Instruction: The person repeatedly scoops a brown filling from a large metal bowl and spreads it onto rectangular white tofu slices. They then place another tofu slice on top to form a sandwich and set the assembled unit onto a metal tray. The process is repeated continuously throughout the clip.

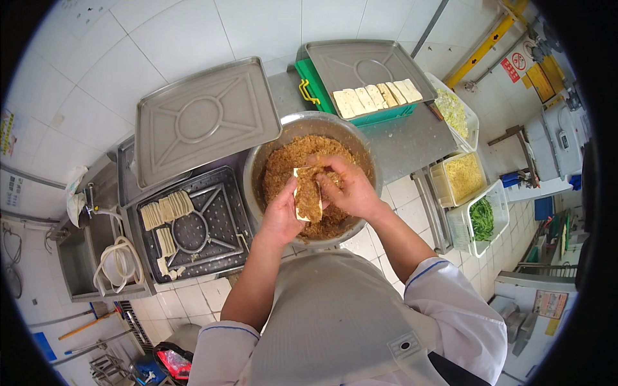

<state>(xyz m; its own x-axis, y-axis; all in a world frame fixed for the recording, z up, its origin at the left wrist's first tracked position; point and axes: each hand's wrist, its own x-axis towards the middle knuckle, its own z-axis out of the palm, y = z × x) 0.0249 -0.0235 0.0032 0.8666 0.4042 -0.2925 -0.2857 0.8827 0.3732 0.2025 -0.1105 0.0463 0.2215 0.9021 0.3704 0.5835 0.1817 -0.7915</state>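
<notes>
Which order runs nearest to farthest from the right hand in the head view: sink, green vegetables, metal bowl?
1. Metal bowl: beneath the right hand.
2. Green vegetables: out to its right.
3. Sink: at the far left.

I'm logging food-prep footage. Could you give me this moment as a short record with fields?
Left hand: holds a brown-topped pale slab
Right hand: over the slab's right side; contact unclear
Below hands: metal bowl of brown mixture
Upper right: metal tray with a row of pale slices, over a green crate
Left: black tray with more pale slices
</notes>
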